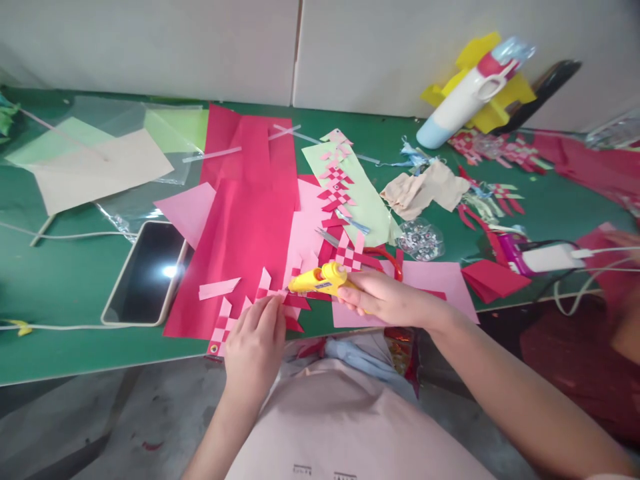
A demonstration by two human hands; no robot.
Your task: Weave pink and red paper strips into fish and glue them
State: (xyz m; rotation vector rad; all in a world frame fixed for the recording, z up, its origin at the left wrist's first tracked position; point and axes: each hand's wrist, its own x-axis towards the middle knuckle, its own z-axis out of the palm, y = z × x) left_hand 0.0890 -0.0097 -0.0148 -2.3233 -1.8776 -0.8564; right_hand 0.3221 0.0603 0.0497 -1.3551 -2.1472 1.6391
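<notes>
My right hand (377, 298) is wrapped around a yellow hot glue gun (320, 279), its nozzle pointing left. The nozzle tip is at the pink and red woven paper fish (223, 330), close to the fingers of my left hand (256, 333). Those fingers are bent together and press the fish down, hiding its middle; whether the nozzle touches the paper I cannot tell. A round eye shows at the fish's lower left corner. One loose pink paper strip (220, 288) lies just above it on a red paper sheet (250, 220).
Scissors (390, 257) lie behind the glue gun. Finished woven fish (336, 187) rest on a pale green sheet (373, 193). Further out are a bag of small eyes (421, 240), a phone (145, 273), a bottle (470, 97) and white cables (575, 293). Another person's arm (629, 327) is at far right.
</notes>
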